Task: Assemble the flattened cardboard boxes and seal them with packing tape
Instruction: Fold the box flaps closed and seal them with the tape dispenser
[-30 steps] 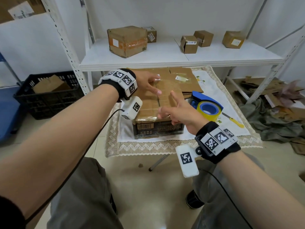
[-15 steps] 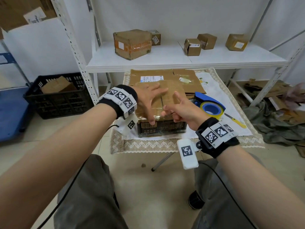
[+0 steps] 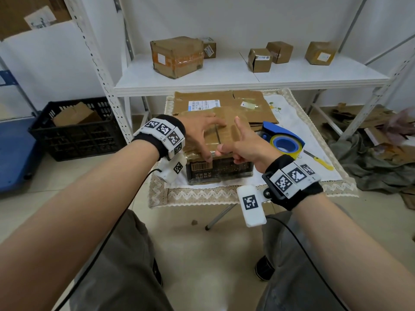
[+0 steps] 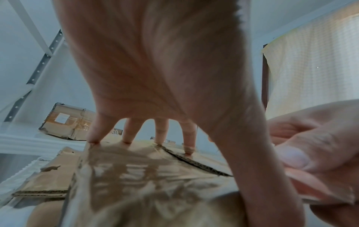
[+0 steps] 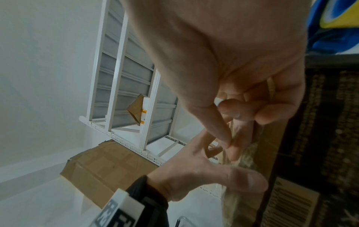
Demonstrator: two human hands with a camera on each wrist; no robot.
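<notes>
The head view shows the assembled cardboard box (image 3: 221, 158) at the near edge of the cloth-covered table (image 3: 314, 176), with the left hand (image 3: 197, 135) spread over its top and the right hand (image 3: 244, 145) at its near top edge. Only the left wrist view shows the left fingertips (image 4: 189, 151) pressing down beside the flap seam (image 4: 194, 162), fingers straight, gripping nothing. Only the right wrist view shows the right thumb and forefinger pinched together at the box edge; what they pinch looks like a strip of clear tape, though I cannot tell for sure.

A black crate (image 3: 76, 131) on the floor at the left holds a brown cardboard box (image 3: 76, 114). Flattened cardboard (image 3: 224, 104) lies behind the box, a blue tape dispenser (image 3: 283, 140) with a yellow-rimmed roll sits just right of it, and a yellow utility knife (image 3: 318, 160) lies further right. The white shelf (image 3: 224, 79) carries five closed boxes.
</notes>
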